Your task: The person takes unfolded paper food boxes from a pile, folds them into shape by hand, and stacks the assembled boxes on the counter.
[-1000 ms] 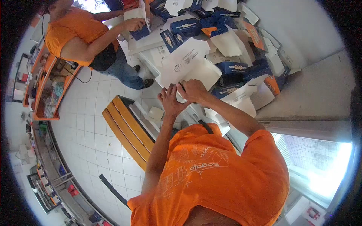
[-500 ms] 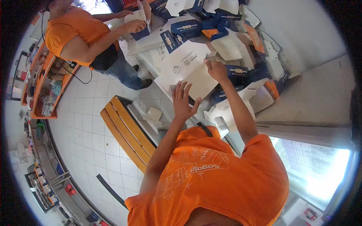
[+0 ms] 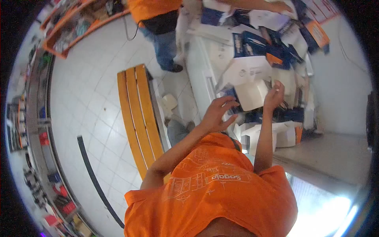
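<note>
A partly folded cardboard food box point(image 3: 251, 96), white inside with small print on its upper flap, lies in front of me on the pile. My right hand point(image 3: 274, 96) is at its right edge, fingers bent around the cardboard. Beside the lower left of the box is my left hand point(image 3: 219, 113), its fingers curved and apart, thumb pointing right. Whether the left fingertips touch the box's edge is unclear. More boxes in dark blue and white point(image 3: 254, 42) lie right behind this one.
Another person in an orange shirt point(image 3: 154, 8) stands at the far side, an arm stretched over the boxes. A slatted wooden bench point(image 3: 136, 114) stands on the tiled floor to the left. White-sided boxes point(image 3: 286, 134) lie near my right forearm. A wall is at right.
My view has turned, shifting the scene. The box's near panel now stands bent up. My left hand has come off its surface to the left side; my right hand stays at the right edge.
</note>
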Available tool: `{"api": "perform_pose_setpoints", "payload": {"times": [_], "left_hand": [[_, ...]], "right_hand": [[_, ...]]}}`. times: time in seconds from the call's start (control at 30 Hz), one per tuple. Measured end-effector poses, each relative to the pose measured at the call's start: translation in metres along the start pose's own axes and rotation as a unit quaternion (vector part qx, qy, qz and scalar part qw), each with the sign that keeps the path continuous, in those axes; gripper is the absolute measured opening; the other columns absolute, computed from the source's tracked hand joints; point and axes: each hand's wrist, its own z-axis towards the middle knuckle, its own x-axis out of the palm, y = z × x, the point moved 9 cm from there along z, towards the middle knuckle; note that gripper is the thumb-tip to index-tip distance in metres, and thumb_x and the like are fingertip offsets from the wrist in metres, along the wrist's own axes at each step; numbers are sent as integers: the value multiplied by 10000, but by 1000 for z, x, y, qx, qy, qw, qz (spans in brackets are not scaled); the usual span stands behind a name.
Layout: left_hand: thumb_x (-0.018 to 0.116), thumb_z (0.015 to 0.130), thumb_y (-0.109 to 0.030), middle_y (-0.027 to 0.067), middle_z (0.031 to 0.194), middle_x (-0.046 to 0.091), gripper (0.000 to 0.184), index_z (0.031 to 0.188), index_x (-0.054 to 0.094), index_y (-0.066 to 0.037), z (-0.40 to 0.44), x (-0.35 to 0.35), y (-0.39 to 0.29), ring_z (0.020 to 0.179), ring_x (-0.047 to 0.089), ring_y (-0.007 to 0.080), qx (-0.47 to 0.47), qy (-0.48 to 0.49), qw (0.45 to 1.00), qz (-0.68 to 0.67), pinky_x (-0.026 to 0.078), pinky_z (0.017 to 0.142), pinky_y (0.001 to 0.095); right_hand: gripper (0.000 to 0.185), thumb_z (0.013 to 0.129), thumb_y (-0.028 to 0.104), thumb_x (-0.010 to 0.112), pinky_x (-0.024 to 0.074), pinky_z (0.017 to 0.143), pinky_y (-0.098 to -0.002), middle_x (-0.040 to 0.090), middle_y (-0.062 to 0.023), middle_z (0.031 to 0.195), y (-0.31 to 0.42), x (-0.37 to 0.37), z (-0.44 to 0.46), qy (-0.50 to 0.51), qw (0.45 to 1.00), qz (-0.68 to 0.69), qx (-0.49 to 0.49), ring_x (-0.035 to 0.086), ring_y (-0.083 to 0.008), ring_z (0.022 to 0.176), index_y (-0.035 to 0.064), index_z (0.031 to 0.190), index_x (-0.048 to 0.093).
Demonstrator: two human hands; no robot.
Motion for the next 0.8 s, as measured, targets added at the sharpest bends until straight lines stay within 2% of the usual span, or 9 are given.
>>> {"api": "perform_pose_setpoints", "payload": {"times": [0.07,0.13,0.2,0.27,0.33,0.53,0.63,0.73,0.8], "left_hand": [[750,848,-214,133,1229,645,390,1192,629,-74,-33,-42,30,1139,606,354,-16,-63,997,-36,464,1002,459],[728,865,-224,156,1191,657,353,1174,649,-71,-90,-51,120,1074,637,374,-121,-130,984,-24,498,949,454],[711,878,-271,166,1192,654,370,1164,653,-43,-169,-60,195,1054,643,383,-322,-157,931,69,515,912,467],[710,875,-345,204,1172,648,468,1201,625,-21,-230,-62,232,1051,636,409,-402,-119,902,104,512,904,489],[726,854,-383,247,1148,637,529,1231,609,-30,-290,-56,257,1039,630,437,-508,-117,845,118,515,892,498],[795,761,-490,326,1259,529,889,1470,396,-130,-446,14,318,1048,601,507,-663,-80,728,155,526,859,566],[820,733,-499,322,1388,417,1038,1537,260,-157,-477,0,354,1099,580,515,-801,55,584,118,521,878,586],[839,723,-401,295,1432,371,1015,1529,267,-171,-488,-28,380,1150,556,508,-794,-36,599,96,507,915,587],[839,723,-366,286,1438,375,979,1514,297,-167,-486,-44,391,1175,541,506,-777,-80,615,110,500,934,581]], "right_hand": [[177,979,117,533,501,891,-452,671,-152,982,90,2,-8,-4,999,46,-3,635,-371,957,17,1005,676],[210,996,183,547,462,923,-413,648,-164,1055,153,37,-47,94,986,108,-89,603,-324,974,-3,1005,645],[86,917,82,587,476,923,-423,659,-146,989,214,94,-101,241,934,226,-139,633,-336,973,30,933,653],[102,924,110,597,486,916,-412,659,-136,991,224,177,-187,446,840,309,-1,639,-316,1002,32,963,650],[125,936,126,596,491,927,-410,665,-143,1031,200,253,-292,619,733,260,110,629,-327,1050,50,996,675],[245,908,240,624,462,1022,-507,645,-170,1203,55,402,-558,793,606,9,-61,571,-366,1194,167,1114,735],[317,915,314,590,393,1106,-539,501,-172,1437,-15,488,-659,840,508,-136,-132,451,-386,1350,238,1192,725],[355,927,315,574,257,1201,-546,269,-140,1636,-71,581,-736,827,467,-220,-222,236,-370,1502,315,1263,690],[370,929,284,581,174,1221,-578,232,-135,1651,-86,632,-771,839,435,-237,-226,156,-352,1535,285,1287,673]]}}
